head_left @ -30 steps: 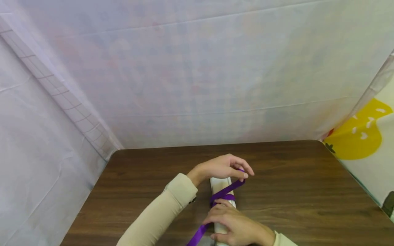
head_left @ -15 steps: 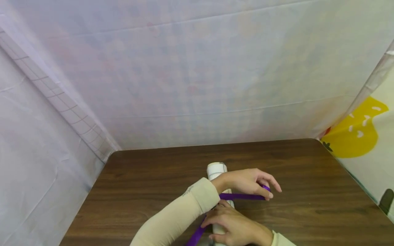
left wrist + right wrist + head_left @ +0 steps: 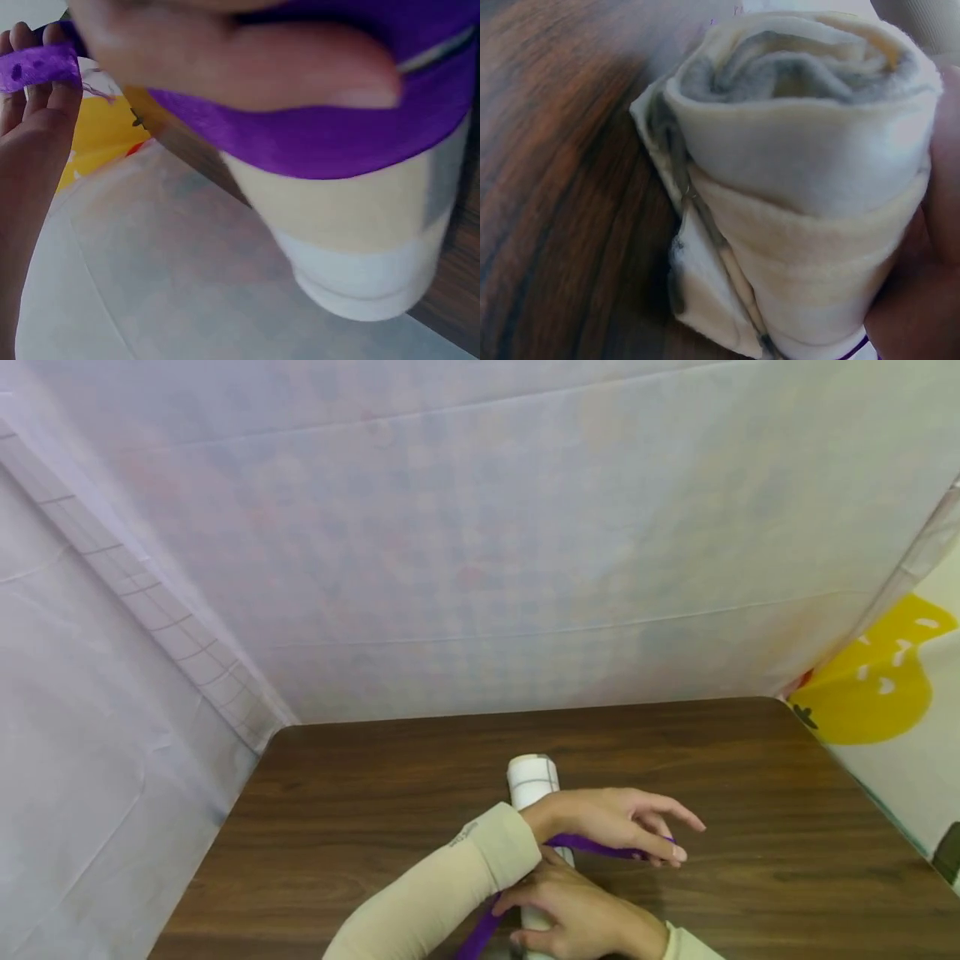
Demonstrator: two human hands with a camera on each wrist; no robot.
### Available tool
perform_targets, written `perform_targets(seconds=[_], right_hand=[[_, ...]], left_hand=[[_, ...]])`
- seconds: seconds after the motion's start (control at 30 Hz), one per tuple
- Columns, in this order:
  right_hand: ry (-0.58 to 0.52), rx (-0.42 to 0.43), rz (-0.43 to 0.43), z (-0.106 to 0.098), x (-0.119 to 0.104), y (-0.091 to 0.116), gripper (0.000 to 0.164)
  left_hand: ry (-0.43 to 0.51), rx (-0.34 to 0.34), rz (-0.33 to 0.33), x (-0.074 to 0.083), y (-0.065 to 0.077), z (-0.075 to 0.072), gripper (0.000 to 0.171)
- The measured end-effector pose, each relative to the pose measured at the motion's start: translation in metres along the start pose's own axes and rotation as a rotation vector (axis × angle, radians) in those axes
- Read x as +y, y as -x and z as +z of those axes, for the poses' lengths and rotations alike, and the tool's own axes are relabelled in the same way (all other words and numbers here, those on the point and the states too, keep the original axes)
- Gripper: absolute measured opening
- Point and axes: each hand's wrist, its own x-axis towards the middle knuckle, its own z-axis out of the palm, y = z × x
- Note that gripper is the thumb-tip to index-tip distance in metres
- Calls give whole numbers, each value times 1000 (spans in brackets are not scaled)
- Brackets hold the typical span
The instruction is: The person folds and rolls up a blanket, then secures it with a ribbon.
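A rolled-up white cloth (image 3: 532, 781) with grey lines lies lengthwise on the table. My right hand (image 3: 573, 906) grips the near part of the roll, and its finger (image 3: 300, 71) presses on the purple ribbon (image 3: 315, 146) wrapped round it. Crossing above that, my left hand (image 3: 611, 820) is to the right of the roll and holds one stretch of the ribbon, which runs across its fingers in the left wrist view. Another length of ribbon trails toward the front left. In the right wrist view the roll's near end (image 3: 795, 165) shows its folded layers.
The dark wooden table (image 3: 360, 785) extends to both sides of the roll. Pale hanging sheets (image 3: 465, 543) stand behind and to the left, and a sheet with a yellow print (image 3: 862, 697) hangs at the right.
My left hand has moved right and nearer across the roll, drawing the ribbon out to the right side; its forearm now crosses the roll. My right hand has stayed on the roll.
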Motion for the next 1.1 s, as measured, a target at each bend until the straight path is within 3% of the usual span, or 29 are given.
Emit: perform_targets(seconds=[0.2, 0.4, 0.77, 1.1], right_hand=[[-63, 38, -51, 0, 3, 2, 29], [-76, 31, -12, 2, 4, 4, 31], [-44, -59, -5, -3, 4, -1, 27], [-3, -3, -44, -9, 4, 4, 24]], left_hand=[[-132, -36, -20, 20, -9, 14, 38], [-95, -53, -29, 25, -11, 17, 34], [-175, 32, 65, -6, 21, -22, 33], [-110, 178, 95, -36, 57, -45, 32]])
